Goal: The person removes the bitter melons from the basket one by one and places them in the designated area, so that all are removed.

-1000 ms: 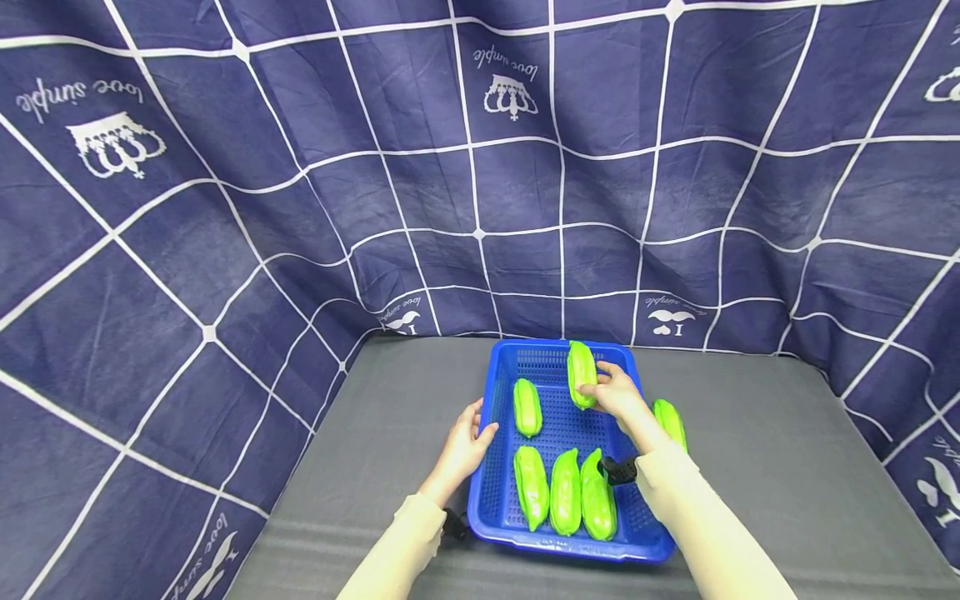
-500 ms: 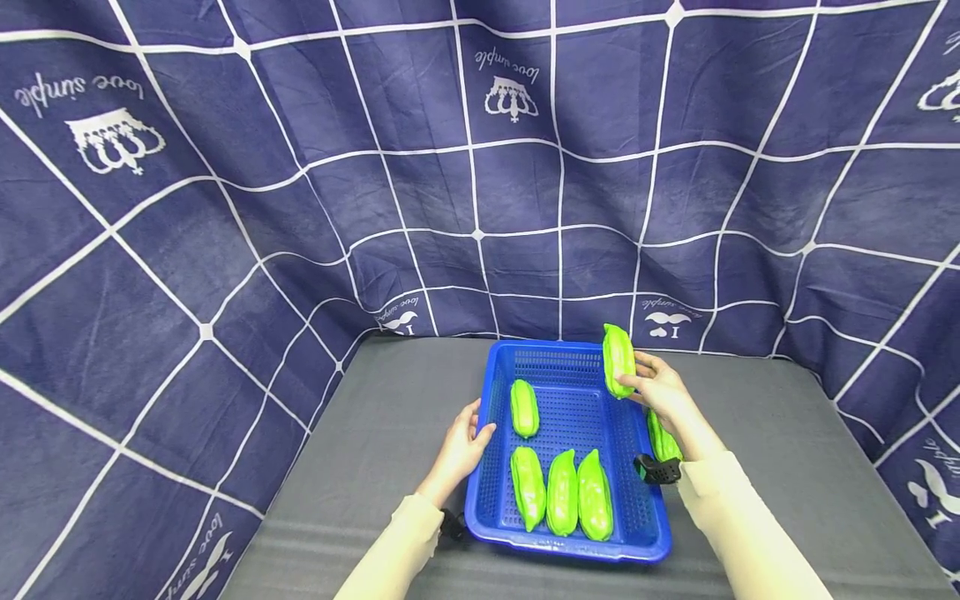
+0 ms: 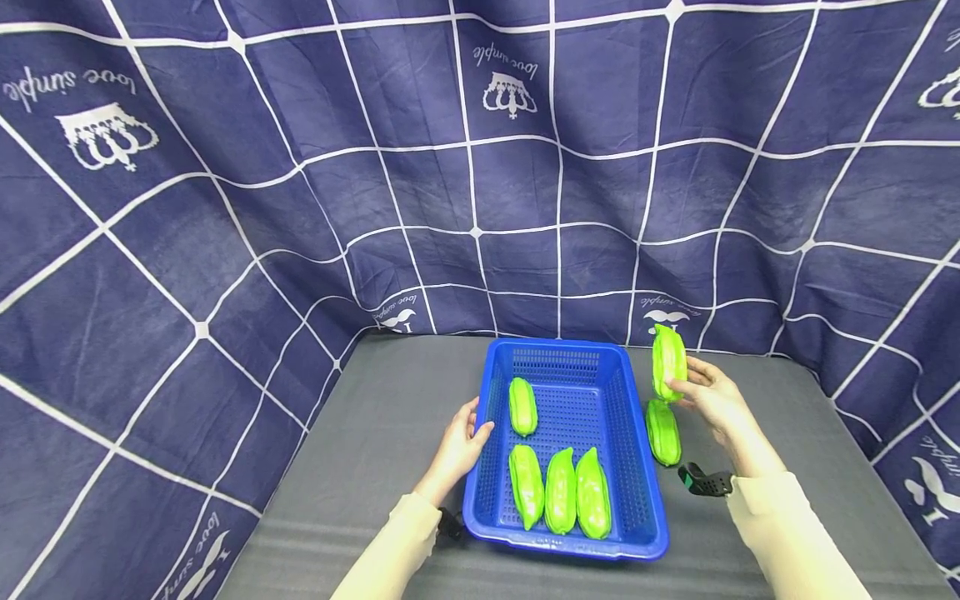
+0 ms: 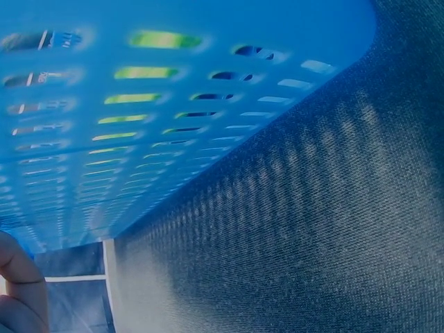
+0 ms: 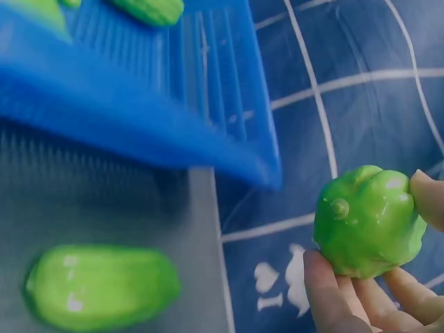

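Fingers of the right hand (image 3: 718, 406) clamped a green vegetable (image 3: 669, 364) right of the blue basket (image 3: 566, 547); the left hand (image 3: 459, 443) gripped its left rim. My left-wrist view cut most of that hand off; the right-wrist one, the palm.

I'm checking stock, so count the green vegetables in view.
6: one green vegetable held in the right hand, one on the table right of the basket, and four inside: one farther back, three at the near end.
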Demonstrator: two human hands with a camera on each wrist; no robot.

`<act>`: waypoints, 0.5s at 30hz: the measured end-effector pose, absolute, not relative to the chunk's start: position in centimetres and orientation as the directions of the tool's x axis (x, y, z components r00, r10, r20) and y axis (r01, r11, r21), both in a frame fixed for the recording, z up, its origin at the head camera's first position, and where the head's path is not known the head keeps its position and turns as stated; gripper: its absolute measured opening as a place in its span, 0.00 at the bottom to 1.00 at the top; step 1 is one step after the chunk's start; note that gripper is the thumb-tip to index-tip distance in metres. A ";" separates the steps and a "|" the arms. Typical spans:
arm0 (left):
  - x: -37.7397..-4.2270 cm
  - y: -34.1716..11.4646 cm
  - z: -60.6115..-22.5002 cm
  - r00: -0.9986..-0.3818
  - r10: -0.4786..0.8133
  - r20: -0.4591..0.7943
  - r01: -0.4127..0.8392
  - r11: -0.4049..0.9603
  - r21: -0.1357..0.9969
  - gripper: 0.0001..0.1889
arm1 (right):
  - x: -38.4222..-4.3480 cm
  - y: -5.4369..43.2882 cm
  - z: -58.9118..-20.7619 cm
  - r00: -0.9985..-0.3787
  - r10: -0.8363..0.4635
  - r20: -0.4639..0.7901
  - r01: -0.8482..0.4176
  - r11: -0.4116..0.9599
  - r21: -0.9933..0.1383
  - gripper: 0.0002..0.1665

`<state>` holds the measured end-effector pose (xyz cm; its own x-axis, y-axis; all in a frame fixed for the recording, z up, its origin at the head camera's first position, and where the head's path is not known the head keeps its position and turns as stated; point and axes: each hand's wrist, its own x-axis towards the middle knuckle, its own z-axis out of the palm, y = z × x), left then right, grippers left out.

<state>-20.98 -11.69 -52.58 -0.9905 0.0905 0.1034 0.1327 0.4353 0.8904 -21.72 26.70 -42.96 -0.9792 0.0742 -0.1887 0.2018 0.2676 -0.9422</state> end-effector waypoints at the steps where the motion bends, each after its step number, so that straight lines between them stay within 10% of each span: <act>1: -21.0 -11.7 -52.6 -0.991 0.090 0.103 0.132 0.434 0.891 0.28 | -21.6 27.2 -43.1 -0.978 0.083 -0.194 0.209 0.264 -0.942 0.48; 15: -20.9 -11.7 -52.5 -0.992 0.085 0.095 0.123 0.449 0.885 0.28 | -20.2 31.9 -46.6 -0.931 0.132 -0.341 0.363 0.223 -0.905 0.51</act>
<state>-20.89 -11.69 -52.47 -0.9919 0.0848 0.0949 0.1231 0.4492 0.8849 -20.21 31.86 -46.62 -0.9307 0.1321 -0.3411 0.3632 0.2230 -0.9046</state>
